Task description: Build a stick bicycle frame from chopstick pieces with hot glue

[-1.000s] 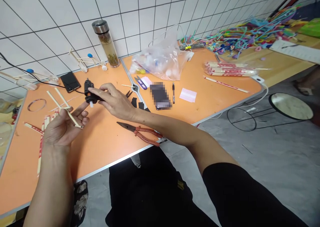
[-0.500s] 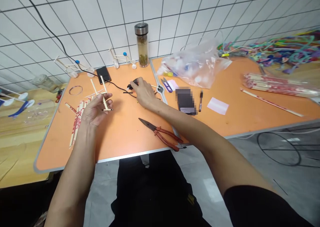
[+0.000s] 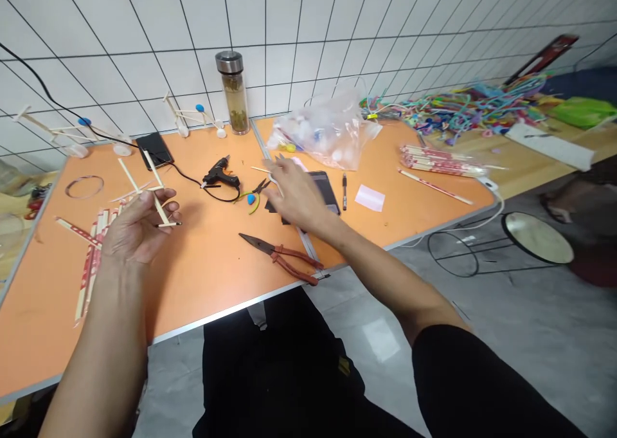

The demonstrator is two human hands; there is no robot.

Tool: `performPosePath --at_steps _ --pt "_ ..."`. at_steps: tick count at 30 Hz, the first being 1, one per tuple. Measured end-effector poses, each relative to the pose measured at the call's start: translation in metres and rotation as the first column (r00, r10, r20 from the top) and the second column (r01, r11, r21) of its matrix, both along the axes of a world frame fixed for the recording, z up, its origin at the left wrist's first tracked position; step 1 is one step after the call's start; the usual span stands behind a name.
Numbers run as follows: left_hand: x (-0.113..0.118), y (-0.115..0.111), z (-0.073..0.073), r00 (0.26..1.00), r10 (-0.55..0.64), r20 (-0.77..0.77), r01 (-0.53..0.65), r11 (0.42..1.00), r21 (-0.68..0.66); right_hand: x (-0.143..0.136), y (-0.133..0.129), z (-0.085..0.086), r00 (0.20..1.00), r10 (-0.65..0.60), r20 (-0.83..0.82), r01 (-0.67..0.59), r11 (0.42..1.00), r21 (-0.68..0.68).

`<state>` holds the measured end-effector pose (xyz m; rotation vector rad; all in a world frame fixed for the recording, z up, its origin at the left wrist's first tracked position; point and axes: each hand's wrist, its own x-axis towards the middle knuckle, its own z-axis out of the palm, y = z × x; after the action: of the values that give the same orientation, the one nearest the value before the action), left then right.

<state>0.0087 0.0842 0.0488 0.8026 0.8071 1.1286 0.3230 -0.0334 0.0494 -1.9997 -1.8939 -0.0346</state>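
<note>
Held in my left hand (image 3: 142, 222) is a small frame of pale sticks (image 3: 158, 197), with a dark tip at its lower end. My right hand (image 3: 296, 190) reaches over the table's middle seam, near small scissors (image 3: 280, 161) and a loose pale stick (image 3: 261, 169); its fingers are blurred, and whether they hold anything is unclear. A black glue gun (image 3: 221, 175) lies between my hands. Close to my right hand are small pliers (image 3: 255, 200) with a blue ball (image 3: 251, 199) on them. Larger red-handled pliers (image 3: 279, 256) lie nearer the front edge.
Behind stand a bottle (image 3: 235, 97) and stick models with white wheels (image 3: 193, 119). A plastic bag (image 3: 328, 132), pen (image 3: 344, 191) and pink paper (image 3: 370, 198) lie rightward. Wrapped sticks (image 3: 91, 258) are at left, more (image 3: 438, 161) at right. A black cord crosses the back left.
My right hand has left the glue gun and moved right, toward the small scissors. The view has turned right. My left hand still holds the stick frame.
</note>
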Motion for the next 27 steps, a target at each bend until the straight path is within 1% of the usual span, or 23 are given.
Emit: performPosePath --at_steps 2,4,6,8,11,14,19,24,27 --pt "0.001 -0.001 -0.001 1.0 -0.021 -0.005 0.021 1.0 0.017 0.029 -0.033 -0.002 0.979 -0.202 -0.004 0.202 0.979 0.015" --pt "0.002 -0.002 -0.001 0.999 -0.041 -0.011 0.041 0.999 0.029 0.046 -0.059 -0.008 0.931 -0.364 0.014 0.365 0.93 -0.04" --pt "0.003 -0.002 -0.002 0.998 -0.053 -0.017 0.054 0.998 0.034 0.051 -0.077 -0.016 0.898 -0.436 0.058 0.439 0.892 -0.108" --pt "0.004 -0.002 -0.002 0.999 -0.05 -0.022 0.051 0.998 0.033 0.048 -0.084 -0.023 0.881 -0.463 0.1 0.473 0.868 -0.149" --pt "0.004 -0.002 -0.002 0.999 -0.034 -0.028 0.035 0.999 0.028 0.04 -0.085 -0.028 0.865 -0.479 0.147 0.499 0.851 -0.164" --pt "0.003 -0.001 -0.002 0.999 -0.033 -0.03 0.034 0.999 0.026 0.038 -0.083 -0.028 0.856 -0.489 0.17 0.514 0.841 -0.167" --pt "0.0 0.0 -0.004 0.999 -0.04 -0.025 0.041 0.999 0.029 0.038 -0.082 -0.028 0.841 -0.516 0.162 0.54 0.82 -0.192" --pt "0.001 -0.001 -0.003 0.999 -0.039 -0.025 0.039 0.999 0.022 0.038 -0.08 -0.032 0.834 -0.527 0.166 0.551 0.816 -0.175" --pt "0.0 -0.001 -0.003 0.999 -0.041 -0.025 0.042 0.999 0.026 0.039 -0.077 -0.032 0.824 -0.543 0.163 0.566 0.804 -0.182"
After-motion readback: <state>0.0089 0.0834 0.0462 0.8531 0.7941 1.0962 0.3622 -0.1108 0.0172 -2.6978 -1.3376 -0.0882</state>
